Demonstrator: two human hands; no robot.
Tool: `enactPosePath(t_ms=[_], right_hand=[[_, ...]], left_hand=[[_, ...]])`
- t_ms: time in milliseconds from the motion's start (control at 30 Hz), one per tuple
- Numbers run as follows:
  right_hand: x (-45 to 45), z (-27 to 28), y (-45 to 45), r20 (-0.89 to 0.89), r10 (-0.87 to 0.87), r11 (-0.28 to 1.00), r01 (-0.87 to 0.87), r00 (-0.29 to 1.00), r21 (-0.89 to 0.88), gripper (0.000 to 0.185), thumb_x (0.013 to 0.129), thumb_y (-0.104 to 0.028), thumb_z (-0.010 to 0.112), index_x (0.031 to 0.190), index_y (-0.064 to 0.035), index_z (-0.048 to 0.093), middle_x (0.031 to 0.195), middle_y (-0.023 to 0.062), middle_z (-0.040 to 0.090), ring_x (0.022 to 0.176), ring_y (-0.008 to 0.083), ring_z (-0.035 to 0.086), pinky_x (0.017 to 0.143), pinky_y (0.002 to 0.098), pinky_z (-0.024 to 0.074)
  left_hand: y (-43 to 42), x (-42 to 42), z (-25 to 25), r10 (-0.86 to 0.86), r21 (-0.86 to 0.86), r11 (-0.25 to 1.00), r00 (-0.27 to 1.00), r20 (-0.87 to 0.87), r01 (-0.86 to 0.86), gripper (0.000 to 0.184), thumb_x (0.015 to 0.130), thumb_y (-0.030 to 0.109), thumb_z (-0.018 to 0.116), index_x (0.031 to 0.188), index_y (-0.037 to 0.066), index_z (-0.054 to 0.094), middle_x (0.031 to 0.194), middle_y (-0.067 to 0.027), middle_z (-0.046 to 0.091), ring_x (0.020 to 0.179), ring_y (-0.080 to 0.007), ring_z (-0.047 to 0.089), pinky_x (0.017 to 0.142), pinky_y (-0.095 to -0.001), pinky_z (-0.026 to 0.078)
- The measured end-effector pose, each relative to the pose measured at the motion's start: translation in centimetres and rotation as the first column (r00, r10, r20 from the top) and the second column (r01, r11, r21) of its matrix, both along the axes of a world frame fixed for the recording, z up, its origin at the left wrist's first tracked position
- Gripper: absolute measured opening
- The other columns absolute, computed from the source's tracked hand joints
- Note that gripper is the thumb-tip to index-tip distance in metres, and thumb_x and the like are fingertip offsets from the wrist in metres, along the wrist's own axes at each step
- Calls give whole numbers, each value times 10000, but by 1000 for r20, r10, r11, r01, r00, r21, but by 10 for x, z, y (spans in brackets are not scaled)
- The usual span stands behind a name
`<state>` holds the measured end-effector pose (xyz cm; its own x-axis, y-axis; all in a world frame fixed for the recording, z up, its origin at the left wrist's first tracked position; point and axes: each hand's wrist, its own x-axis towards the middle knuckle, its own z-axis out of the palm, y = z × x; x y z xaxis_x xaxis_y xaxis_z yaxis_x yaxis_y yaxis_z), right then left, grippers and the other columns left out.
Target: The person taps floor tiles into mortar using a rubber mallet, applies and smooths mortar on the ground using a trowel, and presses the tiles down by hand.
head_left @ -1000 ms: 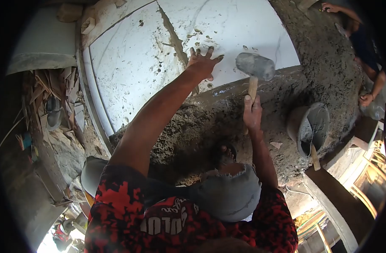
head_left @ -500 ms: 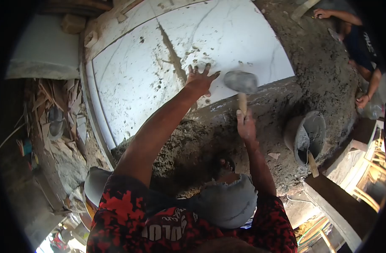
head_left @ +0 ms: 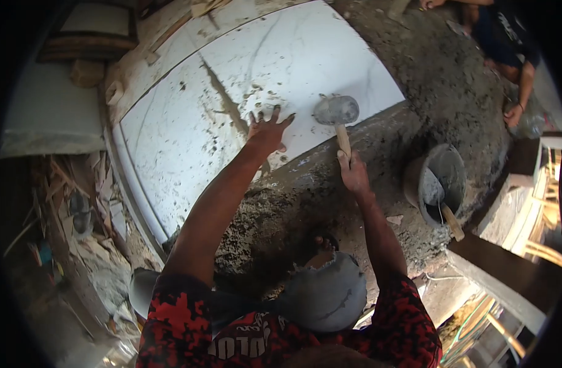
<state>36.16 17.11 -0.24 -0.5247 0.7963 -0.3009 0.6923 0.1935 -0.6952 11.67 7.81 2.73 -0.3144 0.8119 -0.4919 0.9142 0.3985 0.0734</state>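
My left hand lies spread on a large white tile with grey veins and spots of mud. In my right hand is the wooden handle of a rubber mallet. The mallet's grey head is at the tile's surface, near its front right edge; whether it touches cannot be made out. A brown muddy streak runs across the tile, left of my left hand. Wet mortar lies along the tile's near edge.
A bucket with a wooden-handled trowel in it stands at the right. Another person crouches at the upper right, one hand lowered. Broken pieces of board and tile are piled at the left.
The whole view has shifted, so the tile and bucket appear further left. The mallet head, blurred before, now shows sharply over the tile. My left hand stays spread on the tile.
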Motion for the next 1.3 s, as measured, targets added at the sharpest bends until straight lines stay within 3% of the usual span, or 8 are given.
enactPosePath(t_ms=[100,233,300,833,933,1067,1233,1300], right_hand=[[-1,14,5,-153,-76,985,99,985,143,484,918,-459,472,992,18,494,804,271,604,832,487,577,686,503,447],[4,5,27,-15,-112,992,112,994,58,495,913,-465,477,1002,22,497,811,279,603,849,489,571,703,500,449],[3,11,38,-127,-136,987,146,983,72,498,912,-467,477,998,24,497,815,282,604,855,493,568,711,501,448],[15,-4,106,-183,-325,916,357,928,183,544,920,-491,439,1058,30,514,880,294,608,896,463,587,739,478,448],[21,6,108,-178,-358,914,383,917,134,551,915,-491,461,1070,36,513,855,239,622,840,398,615,736,462,453],[82,22,26,-165,-318,927,270,934,-259,520,895,-470,534,1067,20,554,872,102,602,865,187,556,788,364,448],[195,-2,-109,128,-323,766,338,938,-547,498,915,-456,504,1074,9,577,826,65,613,834,190,576,759,370,461],[219,12,-136,209,-402,547,417,891,-726,443,913,-424,517,996,7,579,746,79,618,723,268,612,689,413,488]], left_hand=[[4,-2,0,-2,26,1000,1000,-8,2,967,667,351,788,1441,374,209,1535,-91,130,1336,-439,264,1073,-626,168],[0,0,-5,-15,1,1000,1000,-20,15,969,669,367,785,1444,368,203,1533,-92,138,1326,-447,279,1064,-635,176],[2,0,-5,-28,-20,999,999,-42,27,981,668,391,786,1450,352,194,1534,-98,129,1310,-454,306,1049,-650,189],[3,0,-5,-31,-32,999,998,-51,29,976,680,414,774,1451,363,177,1538,-94,104,1329,-441,274,1058,-642,191],[3,0,-4,-12,-45,999,999,-33,10,984,672,416,779,1449,373,176,1540,-83,97,1335,-443,261,1059,-640,188],[0,-1,-12,3,-7,1000,999,-37,-3,996,662,400,787,1446,390,172,1543,-61,100,1342,-440,247,1061,-640,181],[2,-1,-13,-22,-10,1000,998,-56,22,1009,660,400,785,1450,385,156,1540,-78,110,1324,-446,284,1046,-642,209],[0,-2,-16,-31,3,999,998,-58,32,1011,659,399,783,1451,379,154,1536,-83,127,1312,-453,302,1038,-642,226]])
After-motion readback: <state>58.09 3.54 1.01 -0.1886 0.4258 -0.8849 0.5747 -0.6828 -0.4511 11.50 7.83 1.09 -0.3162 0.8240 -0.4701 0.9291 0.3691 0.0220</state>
